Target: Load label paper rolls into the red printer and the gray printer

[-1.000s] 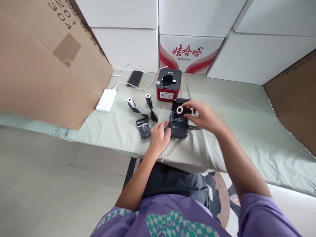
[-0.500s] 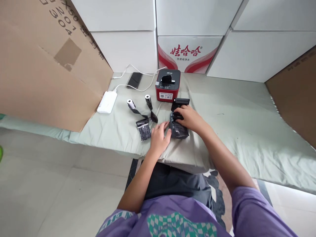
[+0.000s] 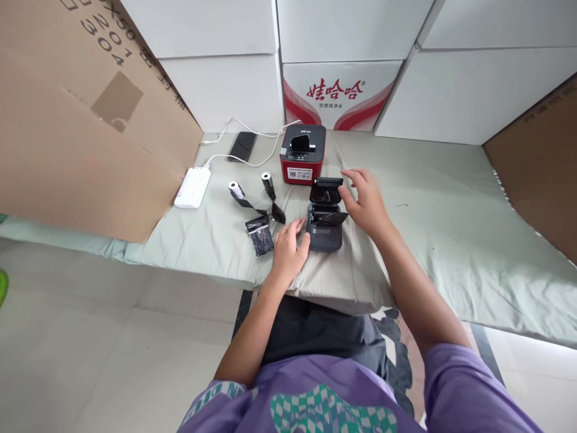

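Observation:
A small dark grey label printer (image 3: 325, 239) sits on the cloth in front of me, its black lid (image 3: 326, 191) raised at the back. Dark film (image 3: 332, 219) sticks out of its middle toward the right. My left hand (image 3: 289, 249) rests at the printer's left side, thumb against the edge and fingers apart. At the lid's right edge is my right hand (image 3: 364, 201), thumb and fingers spread; whether it touches the lid is hard to tell. Left of the printer lie two rolls (image 3: 236, 190) with dark strips and a black wrapped packet (image 3: 260, 237).
Behind the printer stands a red and black printer (image 3: 303, 157) with a white cable. A phone (image 3: 242, 146) and a white power bank (image 3: 193, 187) lie further left. White boxes (image 3: 225, 90) line the back; cardboard sheets (image 3: 103, 132) flank both sides.
My right hand has moved from inside the label printer up and right to its lid. The dark film that lay over the printer's front now sticks up at its middle. My left hand stays put.

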